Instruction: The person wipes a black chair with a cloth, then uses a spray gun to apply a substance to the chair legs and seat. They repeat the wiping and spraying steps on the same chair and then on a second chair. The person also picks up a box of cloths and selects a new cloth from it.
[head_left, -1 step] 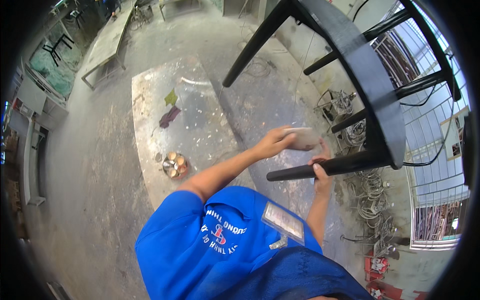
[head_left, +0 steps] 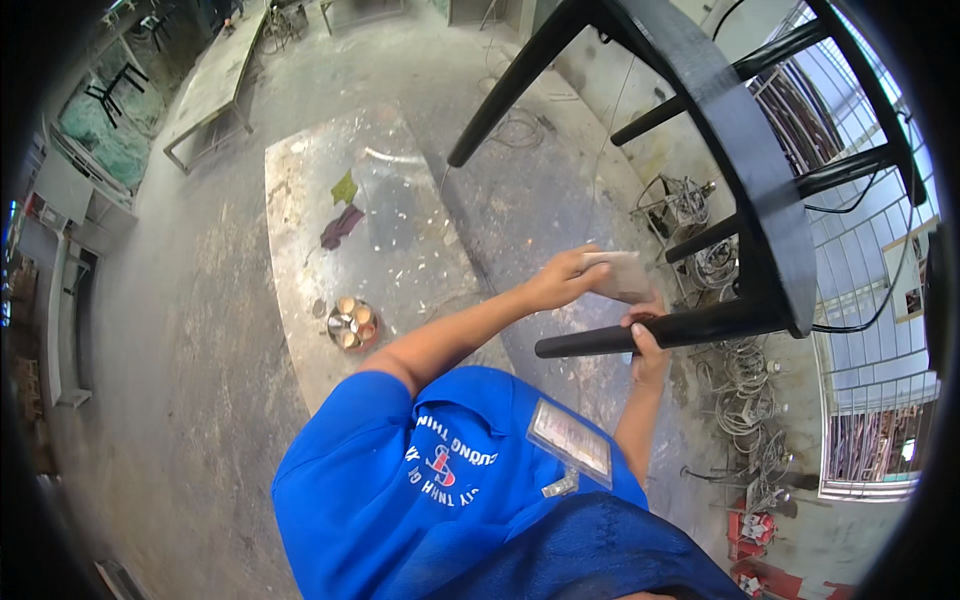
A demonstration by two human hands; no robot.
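A black wooden chair point(head_left: 745, 150) lies tipped on its side at the right, with its legs pointing left. My right hand point(head_left: 648, 335) is closed round its nearest leg point(head_left: 600, 340), close to the seat. My left hand point(head_left: 572, 278) pinches a flat, grey-beige pad point(head_left: 622, 277), fingers on top and along its edge. The pad is just above the near leg, beside my right fingertips; whether it touches the leg I cannot tell. What supports the chair is hidden.
On a paint-spotted board point(head_left: 300, 190) at left lie a green rag point(head_left: 344, 188), a purple rag point(head_left: 341, 228) and a round tin of small cups point(head_left: 352, 325). Tangled hoses point(head_left: 745, 400) line the right wall. A long table point(head_left: 215, 90) stands far left.
My left hand and the pad have moved slightly right, and the pad is tilted so more of its face shows. My right hand keeps hold of the chair leg.
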